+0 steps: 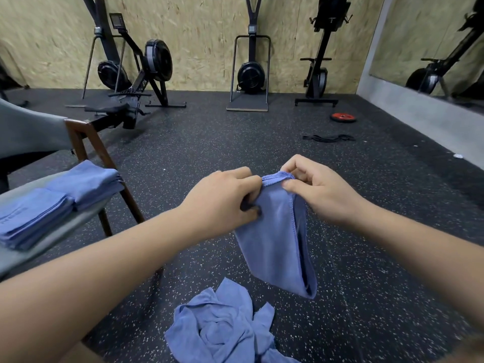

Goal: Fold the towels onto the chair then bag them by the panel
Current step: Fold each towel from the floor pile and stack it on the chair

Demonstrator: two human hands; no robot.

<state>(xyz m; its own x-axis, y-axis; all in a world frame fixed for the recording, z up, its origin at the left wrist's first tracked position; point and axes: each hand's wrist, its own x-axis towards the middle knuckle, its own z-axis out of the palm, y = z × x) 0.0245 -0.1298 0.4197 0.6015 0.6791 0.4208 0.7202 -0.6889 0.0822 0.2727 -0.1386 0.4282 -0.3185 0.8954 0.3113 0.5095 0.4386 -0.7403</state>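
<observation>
On my screen both hands are up in front, over the black speckled rubber floor (pixel 209 142). The left hand (pixel 222 197) and the right hand (pixel 314 189) each pinch the top edge of 1 soft blue cloth towel (pixel 275 244). It hangs down between them, and looks folded in half. Under it a crumpled heap of blue towels (pixel 220 326) lies on the floor. On the left, 2 stacks of folded blue towels (pixel 86 184) sit side by side on the grey-seated wooden chair (pixel 76 134).

Blue towel (pixel 275 237) hanging doubled; folded stacks (pixel 52 200) on chair (pixel 86 142)
</observation>
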